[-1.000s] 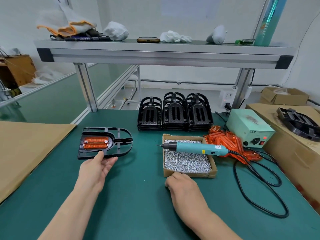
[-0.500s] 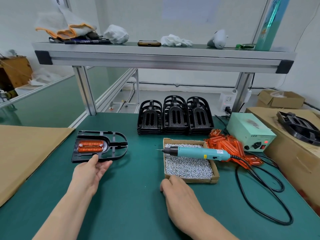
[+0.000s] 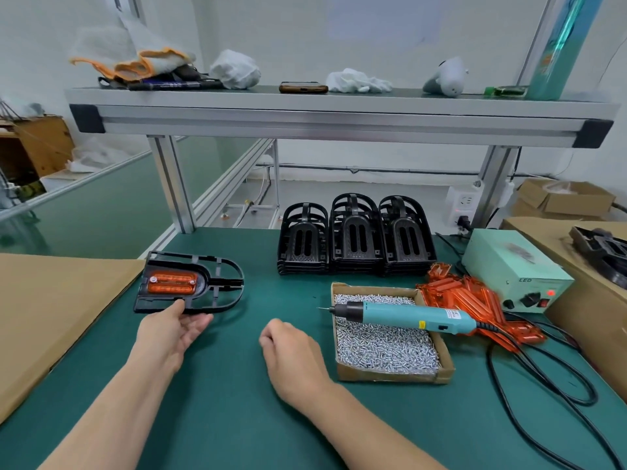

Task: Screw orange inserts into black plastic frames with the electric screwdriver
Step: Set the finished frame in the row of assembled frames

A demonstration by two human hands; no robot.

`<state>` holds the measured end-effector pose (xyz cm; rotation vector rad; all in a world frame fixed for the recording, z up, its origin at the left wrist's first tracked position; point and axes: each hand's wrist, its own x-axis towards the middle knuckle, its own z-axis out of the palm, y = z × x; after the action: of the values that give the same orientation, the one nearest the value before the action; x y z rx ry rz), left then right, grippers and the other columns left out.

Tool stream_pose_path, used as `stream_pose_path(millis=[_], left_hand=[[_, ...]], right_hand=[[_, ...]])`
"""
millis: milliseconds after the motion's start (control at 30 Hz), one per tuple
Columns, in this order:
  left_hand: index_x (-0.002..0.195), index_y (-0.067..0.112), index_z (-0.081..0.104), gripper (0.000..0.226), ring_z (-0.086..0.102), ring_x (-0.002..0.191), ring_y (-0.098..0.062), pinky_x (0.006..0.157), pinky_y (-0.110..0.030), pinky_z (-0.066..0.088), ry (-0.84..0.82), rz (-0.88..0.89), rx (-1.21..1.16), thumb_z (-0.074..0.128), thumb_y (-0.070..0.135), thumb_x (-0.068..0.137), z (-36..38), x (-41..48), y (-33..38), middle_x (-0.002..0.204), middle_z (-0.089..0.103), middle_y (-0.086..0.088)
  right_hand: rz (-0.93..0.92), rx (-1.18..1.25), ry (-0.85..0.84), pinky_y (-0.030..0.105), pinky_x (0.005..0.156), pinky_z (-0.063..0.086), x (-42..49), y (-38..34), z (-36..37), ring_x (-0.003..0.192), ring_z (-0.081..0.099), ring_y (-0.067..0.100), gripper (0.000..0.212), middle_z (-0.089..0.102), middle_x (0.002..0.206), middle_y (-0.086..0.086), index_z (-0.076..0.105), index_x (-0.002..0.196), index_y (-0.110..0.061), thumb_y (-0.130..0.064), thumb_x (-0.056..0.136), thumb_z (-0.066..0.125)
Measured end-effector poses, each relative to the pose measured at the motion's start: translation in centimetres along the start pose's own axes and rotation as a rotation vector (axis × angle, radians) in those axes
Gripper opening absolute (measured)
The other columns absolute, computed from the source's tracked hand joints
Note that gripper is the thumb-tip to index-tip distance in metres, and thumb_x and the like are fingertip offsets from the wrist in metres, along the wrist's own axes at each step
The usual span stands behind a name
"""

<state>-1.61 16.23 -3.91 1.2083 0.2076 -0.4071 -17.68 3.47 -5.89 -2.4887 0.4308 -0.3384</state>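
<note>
A black plastic frame (image 3: 217, 290) with an orange insert (image 3: 172, 283) fitted in it lies at the left of the green mat. My left hand (image 3: 173, 330) pinches its near edge, thumb on top and fingers underneath. My right hand (image 3: 291, 351) rests on the mat in the middle, fingers loosely curled, holding nothing. The teal electric screwdriver (image 3: 403, 315) lies across a cardboard box of screws (image 3: 386, 376) to the right of that hand, tip pointing left. Loose orange inserts (image 3: 475, 300) are heaped behind the screwdriver's handle. Three stacks of black frames (image 3: 353, 239) stand at the back.
A pale green power supply (image 3: 509, 266) sits at the back right, with its black cable (image 3: 543, 378) looping over the mat. Cardboard sheet (image 3: 51, 317) covers the left side. A cardboard box (image 3: 576, 300) at the right carries another black frame (image 3: 600, 252). An aluminium shelf (image 3: 339, 120) spans overhead.
My left hand has shifted the frame a little left and now pinches its edge. My right hand has drawn left, away from the screw box's near corner.
</note>
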Motion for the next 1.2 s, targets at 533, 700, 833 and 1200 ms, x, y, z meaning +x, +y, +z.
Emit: stream_pose_path(millis=[533, 700, 833, 1200], left_hand=[[0.144, 0.002, 0.040, 0.038, 0.061, 0.108, -0.041, 0.079, -0.044, 0.056, 0.094, -0.076, 0.137, 0.035, 0.009, 0.106, 0.8, 10.6, 3.8, 0.133, 0.051, -0.033], [0.138, 0.002, 0.043, 0.033, 0.059, 0.117, -0.041, 0.073, -0.043, 0.054, 0.140, -0.073, 0.143, 0.039, 0.008, 0.106, 0.9, 12.0, 4.4, 0.135, 0.053, -0.026], [0.139, 0.003, 0.048, 0.037, 0.068, 0.101, -0.033, 0.059, -0.031, 0.061, 0.139, -0.027, 0.279, 0.048, 0.012, 0.103, 0.2, 12.5, 4.0, 0.139, 0.055, -0.020], [0.072, 0.000, 0.064, 0.031, 0.052, 0.040, -0.014, 0.040, -0.022, 0.044, 0.077, 0.183, 0.603, 0.061, 0.020, 0.096, 5.2, 8.3, 1.0, 0.059, 0.061, -0.011]], right_hand=[[0.010, 0.284, 0.085, 0.025, 0.075, 0.044, 1.2, 2.2, 0.9, 0.079, 0.056, 0.010, 0.013, 0.065, 0.081, -0.006, 0.062, 0.088, -0.020, -0.027, 0.097, 0.056], [0.005, 0.298, 0.082, 0.021, 0.070, 0.042, 1.3, 2.1, 0.9, 0.076, 0.055, 0.008, 0.014, 0.065, 0.078, -0.006, 0.062, 0.086, -0.020, -0.026, 0.097, 0.057], [0.015, 0.309, 0.079, 0.016, 0.067, 0.038, 1.3, 2.1, 0.7, 0.074, 0.053, 0.005, 0.015, 0.065, 0.079, -0.006, 0.063, 0.086, -0.020, -0.026, 0.098, 0.057], [0.086, 0.359, 0.086, 0.027, 0.075, 0.046, 1.2, 1.6, 0.3, 0.079, 0.059, 0.011, 0.013, 0.068, 0.083, -0.002, 0.064, 0.088, -0.019, -0.025, 0.098, 0.057]])
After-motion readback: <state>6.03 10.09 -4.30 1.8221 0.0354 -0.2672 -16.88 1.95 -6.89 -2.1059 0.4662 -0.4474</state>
